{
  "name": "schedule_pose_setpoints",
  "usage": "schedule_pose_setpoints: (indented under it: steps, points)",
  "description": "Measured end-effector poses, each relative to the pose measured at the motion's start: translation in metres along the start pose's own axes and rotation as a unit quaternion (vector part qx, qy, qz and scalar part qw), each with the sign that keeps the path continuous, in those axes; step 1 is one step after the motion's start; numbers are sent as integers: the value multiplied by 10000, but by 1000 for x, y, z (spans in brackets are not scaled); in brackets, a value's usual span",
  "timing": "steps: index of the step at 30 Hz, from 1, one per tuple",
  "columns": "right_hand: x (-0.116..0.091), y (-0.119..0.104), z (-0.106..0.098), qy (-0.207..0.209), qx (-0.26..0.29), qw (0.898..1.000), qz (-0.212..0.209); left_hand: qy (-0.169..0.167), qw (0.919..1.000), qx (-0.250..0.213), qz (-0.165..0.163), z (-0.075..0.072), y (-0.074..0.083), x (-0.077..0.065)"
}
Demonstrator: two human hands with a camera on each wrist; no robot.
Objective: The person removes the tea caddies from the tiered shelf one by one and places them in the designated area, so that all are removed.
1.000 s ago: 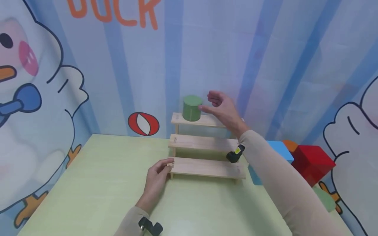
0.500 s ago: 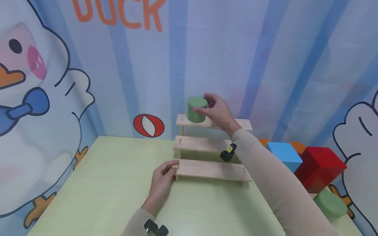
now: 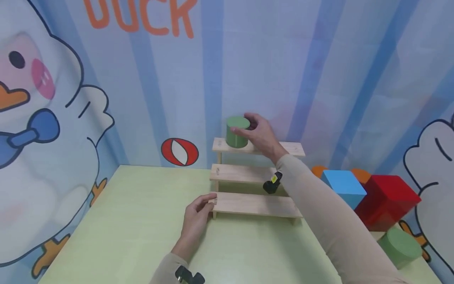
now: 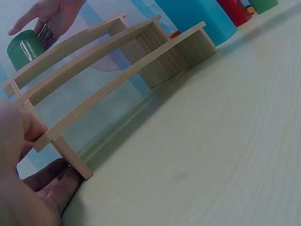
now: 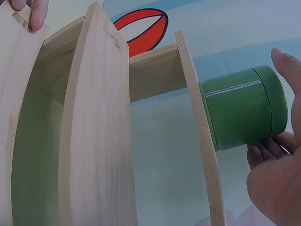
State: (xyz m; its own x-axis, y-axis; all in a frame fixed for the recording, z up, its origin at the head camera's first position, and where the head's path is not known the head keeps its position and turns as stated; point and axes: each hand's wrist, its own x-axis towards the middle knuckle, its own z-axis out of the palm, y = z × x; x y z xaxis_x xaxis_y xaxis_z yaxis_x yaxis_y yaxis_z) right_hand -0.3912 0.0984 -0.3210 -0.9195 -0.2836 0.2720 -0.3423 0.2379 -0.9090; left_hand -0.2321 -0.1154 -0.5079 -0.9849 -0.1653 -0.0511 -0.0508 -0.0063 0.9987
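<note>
A green lidded tin (image 3: 237, 136) stands upright near the left end of the top step of a three-tier wooden shelf (image 3: 255, 205). My right hand (image 3: 262, 136) is at the tin's right side, thumb and fingers spread. In the right wrist view its fingers (image 5: 268, 153) lie right at the tin's side, and the straight thumb stands apart by the lid. My left hand (image 3: 196, 217) pinches the left end of the lowest step. The left wrist view shows its fingers (image 4: 35, 127) on the board's end and others by the leg.
Right of the shelf stand a light blue box (image 3: 343, 187), a red box (image 3: 388, 201) and a second green tin (image 3: 400, 246), with orange round things (image 3: 361, 176) behind. My right forearm passes in front of the shelf's right end. A printed curtain (image 3: 262, 59) hangs close behind.
My right hand has moved left from beside the tin to right around it. The left hand keeps its hold on the lowest step. The view has shifted slightly.
</note>
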Motion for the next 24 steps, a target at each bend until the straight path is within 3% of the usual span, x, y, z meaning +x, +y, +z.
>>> schedule_pose_setpoints:
  steps: [11, 24]
  points:
    - [2, -4, 3, 124, 40, 9999, -52, -113, 9999, -67, 111, -4, 4, -4]
    - [2, -1, 2, -19, -114, 9999, -12, -88, 9999, -74, 55, -4, 2, -4]
